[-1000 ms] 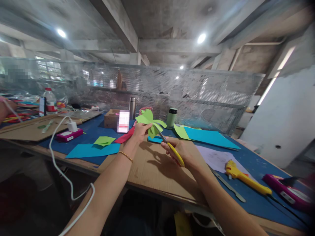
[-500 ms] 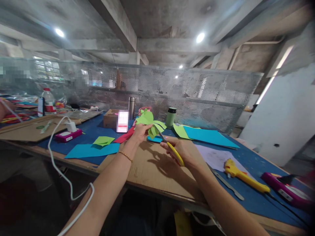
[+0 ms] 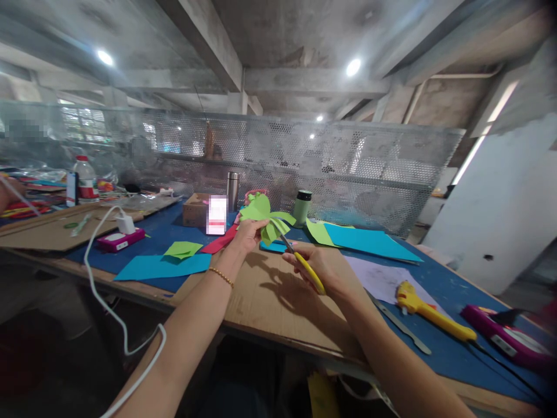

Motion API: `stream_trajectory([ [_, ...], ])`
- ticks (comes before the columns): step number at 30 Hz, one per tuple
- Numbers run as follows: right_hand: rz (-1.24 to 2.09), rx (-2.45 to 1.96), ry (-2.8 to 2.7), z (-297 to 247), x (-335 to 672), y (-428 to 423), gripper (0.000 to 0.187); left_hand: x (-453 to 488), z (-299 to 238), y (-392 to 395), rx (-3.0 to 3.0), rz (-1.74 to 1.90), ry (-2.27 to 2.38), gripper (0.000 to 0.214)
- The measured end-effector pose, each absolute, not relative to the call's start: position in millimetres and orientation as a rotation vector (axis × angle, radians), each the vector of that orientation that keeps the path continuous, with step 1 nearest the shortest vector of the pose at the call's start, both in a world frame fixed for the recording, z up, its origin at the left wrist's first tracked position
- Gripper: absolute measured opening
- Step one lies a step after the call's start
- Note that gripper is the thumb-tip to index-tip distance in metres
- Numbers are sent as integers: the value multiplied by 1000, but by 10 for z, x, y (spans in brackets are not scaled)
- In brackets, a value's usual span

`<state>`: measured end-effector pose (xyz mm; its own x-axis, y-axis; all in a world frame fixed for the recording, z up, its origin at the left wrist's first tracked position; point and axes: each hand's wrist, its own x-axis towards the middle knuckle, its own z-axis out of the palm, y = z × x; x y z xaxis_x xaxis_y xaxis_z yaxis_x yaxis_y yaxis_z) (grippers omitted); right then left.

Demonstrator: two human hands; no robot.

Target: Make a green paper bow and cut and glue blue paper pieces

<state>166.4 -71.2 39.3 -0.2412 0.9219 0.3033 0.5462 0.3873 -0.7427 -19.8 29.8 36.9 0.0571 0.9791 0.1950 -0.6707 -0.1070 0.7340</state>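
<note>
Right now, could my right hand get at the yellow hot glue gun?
Probably not straight away: your right hand is occupied, gripping yellow-handled scissors. Otherwise the way looks free; the yellow hot glue gun lies uncovered to that hand's right.

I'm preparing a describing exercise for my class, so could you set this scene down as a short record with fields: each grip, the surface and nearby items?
Left grip: pinches light green cut paper
Right grip: holds yellow-handled scissors, blades at the paper's strips
Below: brown cardboard on a blue tabletop
Right side: lilac sheet, yellow glue gun, flat metal tool
Left side: blue sheet with a small green piece on top
Behind: upright steel flask; green bottle with black lid
</note>
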Motion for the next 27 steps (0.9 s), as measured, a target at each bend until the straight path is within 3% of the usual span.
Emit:
stream_trajectory([
  [6, 649, -1298, -1941, 577, 1663, -853, 42, -262, 362, 361, 761, 1535, 507, 12],
  [11, 782, -1469, -1721, 669, 1703, -914, 36, -285, 398, 361, 675, 1643, 465, 20],
  [15, 861, -1327, -1521, 542, 1753, -787, 36, -223, 387, 322, 727, 1568, 440, 14],
  [20, 983, -975, -1320, 454, 1687, -711, 52, -59, 333, 241, 895, 1442, 383, 23],
  [27, 988, -896, -1332, 527, 1598, -828, 39, 116, 285, 80, 1088, 1287, 352, 40],
])
